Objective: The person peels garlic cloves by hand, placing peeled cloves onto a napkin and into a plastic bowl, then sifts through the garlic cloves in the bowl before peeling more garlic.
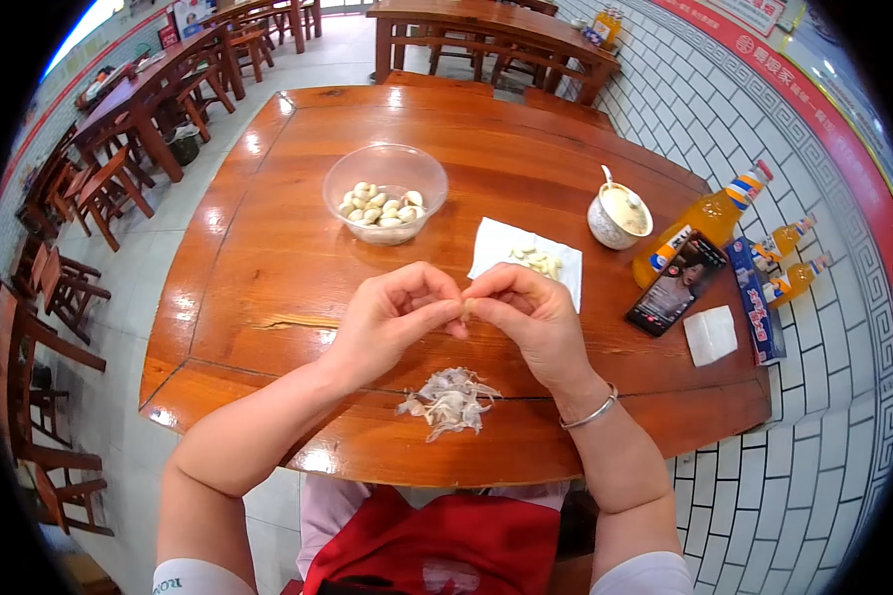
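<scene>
My left hand (399,315) and my right hand (526,315) meet fingertip to fingertip above the middle of the wooden table (268,238). Both pinch a small pale piece (465,311), mostly covered by the fingers; it looks like a garlic clove. Behind them, a clear plastic bowl (385,164) holds several unpeeled cloves (382,206). Peeled cloves (537,262) lie on a white paper napkin (491,241), just beyond my right hand. A loose heap of papery skins (450,402) rests on the table nearer to me, below my hands.
On the right stand a lidded ceramic pot (619,216) with a spoon, a large orange bottle (700,226), a leaning phone (677,283), a tissue pack (710,335) and a blue box (755,302). Smaller bottles stand by the tiled wall.
</scene>
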A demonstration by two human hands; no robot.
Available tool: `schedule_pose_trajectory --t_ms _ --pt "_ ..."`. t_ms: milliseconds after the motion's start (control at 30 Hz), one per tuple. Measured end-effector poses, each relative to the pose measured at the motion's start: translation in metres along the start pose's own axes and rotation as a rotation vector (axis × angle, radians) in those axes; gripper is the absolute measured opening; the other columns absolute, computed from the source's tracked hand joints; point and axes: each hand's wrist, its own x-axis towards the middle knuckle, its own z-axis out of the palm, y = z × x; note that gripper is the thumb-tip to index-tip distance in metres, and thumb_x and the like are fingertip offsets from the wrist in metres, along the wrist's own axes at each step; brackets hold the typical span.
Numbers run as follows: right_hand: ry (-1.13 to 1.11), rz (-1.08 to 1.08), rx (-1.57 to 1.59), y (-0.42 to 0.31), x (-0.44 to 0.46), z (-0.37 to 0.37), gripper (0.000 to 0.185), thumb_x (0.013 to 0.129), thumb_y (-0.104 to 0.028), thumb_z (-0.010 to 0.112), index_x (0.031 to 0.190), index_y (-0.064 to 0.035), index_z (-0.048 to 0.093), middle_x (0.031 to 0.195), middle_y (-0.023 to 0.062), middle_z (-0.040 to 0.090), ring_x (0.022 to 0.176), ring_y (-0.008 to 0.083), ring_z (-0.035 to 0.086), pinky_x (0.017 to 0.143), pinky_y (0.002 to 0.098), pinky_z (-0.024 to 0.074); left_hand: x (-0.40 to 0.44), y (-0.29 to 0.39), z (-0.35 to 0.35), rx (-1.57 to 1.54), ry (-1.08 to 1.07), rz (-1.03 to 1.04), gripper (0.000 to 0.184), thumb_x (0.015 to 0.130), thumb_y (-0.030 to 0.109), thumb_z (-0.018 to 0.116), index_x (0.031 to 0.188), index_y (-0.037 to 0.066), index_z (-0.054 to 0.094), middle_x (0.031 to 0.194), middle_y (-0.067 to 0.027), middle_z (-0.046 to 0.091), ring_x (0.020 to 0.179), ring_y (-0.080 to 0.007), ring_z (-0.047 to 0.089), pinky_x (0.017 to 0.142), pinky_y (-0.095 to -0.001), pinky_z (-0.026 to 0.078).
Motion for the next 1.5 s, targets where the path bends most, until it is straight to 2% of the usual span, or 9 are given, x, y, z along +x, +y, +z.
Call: schedule_pose_trajectory --t_ms 433,567,733,900,1167,1233,1267,1333,1500 --pt "0.041 0.054 0.046 0.002 0.0 -0.001 0.01 0.089 0.0 0.062 0.099 0.0023 0.063 0.092 0.0057 0.066 0.085 0.01 0.062 0.078 0.023 0.0513 -0.001 -0.003 0.003 -0.041 -0.037 0.008 0.012 0.098 0.012 0.053 0.1 0.001 0.054 0.091 -0.0024 0.06 0.083 -0.0085 0.061 0.076 -0.0228 0.05" --pt "0.054 0.055 0.04 0.001 0.0 -0.002 0.01 0.089 0.0 0.062 0.099 0.0021 0.062 0.093 0.0059 0.066 0.086 0.0101 0.062 0.079 0.0234 0.0521 -0.003 0.001 0.005 -0.034 -0.016 0.021 0.012 0.097 0.012 0.055 0.1 0.001 0.054 0.092 -0.002 0.06 0.083 -0.0082 0.061 0.076 -0.0228 0.05" --pt "0.084 0.048 -0.028 -0.004 -0.002 0.005 0.01 0.089 -0.001 0.063 0.099 0.0016 0.06 0.094 0.0055 0.065 0.086 0.0096 0.062 0.079 0.0237 0.053 -0.004 0.001 0.006 0.005 0.042 0.014 0.011 0.092 0.005 0.061 0.099 0.0 0.056 0.092 -0.0027 0.061 0.084 -0.0091 0.063 0.075 -0.0226 0.051" --pt "0.101 0.003 -0.024 -0.001 -0.001 0.004 0.01 0.089 -0.002 0.064 0.098 0.0007 0.06 0.094 0.0042 0.063 0.086 0.0087 0.061 0.079 0.0229 0.0528 -0.003 0.0 0.006 -0.012 0.051 0.039 0.008 0.092 0.002 0.061 0.097 -0.001 0.056 0.091 -0.0038 0.063 0.084 -0.0101 0.064 0.076 -0.023 0.051" --pt "0.022 0.043 -0.003 -0.001 0.001 0.001 0.008 0.09 -0.004 0.064 0.096 0.0002 0.062 0.092 0.002 0.063 0.086 0.0077 0.059 0.079 0.0216 0.0488 -0.005 0.003 0.009 0.043 0.081 0.065 0.009 0.089 0.0 0.063 0.095 -0.002 0.057 0.09 -0.0046 0.064 0.085 -0.0105 0.063 0.076 -0.0244 0.052" --pt "0.026 0.06 -0.009 0.001 0.001 -0.001 0.008 0.09 -0.005 0.064 0.096 0.0001 0.062 0.091 0.0021 0.063 0.086 0.0078 0.059 0.079 0.0217 0.0483 -0.006 0.004 0.008 0.393 0.133 0.205 0.01 0.085 -0.001 0.067 0.091 -0.001 0.059 0.089 -0.0056 0.064 0.084 -0.012 0.063 0.076 -0.0262 0.052" --pt "0.029 0.077 -0.016 0.001 0.0 -0.002 0.008 0.09 -0.005 0.064 0.096 0.0 0.062 0.091 0.0023 0.063 0.086 0.0079 0.058 0.079 0.0219 0.0478 -0.005 0.005 0.008 0.394 0.133 0.204 0.01 0.085 -0.001 0.067 0.091 -0.001 0.059 0.089 -0.0056 0.064 0.084 -0.012 0.063 0.076 -0.0262 0.052" --pt "0.042 0.111 0.01 -0.001 0.0 0.0 0.009 0.09 -0.005 0.064 0.096 0.0 0.062 0.09 0.0025 0.063 0.085 0.008 0.058 0.078 0.0218 0.0475 -0.003 0.007 0.006 0.572 0.162 0.44 0.012 0.08 -0.003 0.07 0.087 0.0 0.061 0.088 -0.007 0.063 0.082 -0.015 0.063 0.073 -0.0283 0.052" --pt "-0.003 0.172 0.095 0.001 0.0 -0.003 0.009 0.09 -0.005 0.063 0.096 0.0006 0.062 0.088 0.0033 0.063 0.081 0.0085 0.057 0.075 0.0216 0.0468 -0.001 0.01 0.003 0.708 0.162 0.566 0.016 0.075 -0.004 0.071 0.087 0.001 0.062 0.086 -0.0089 0.062 0.081 -0.0205 0.063 0.069 -0.0297 0.051"
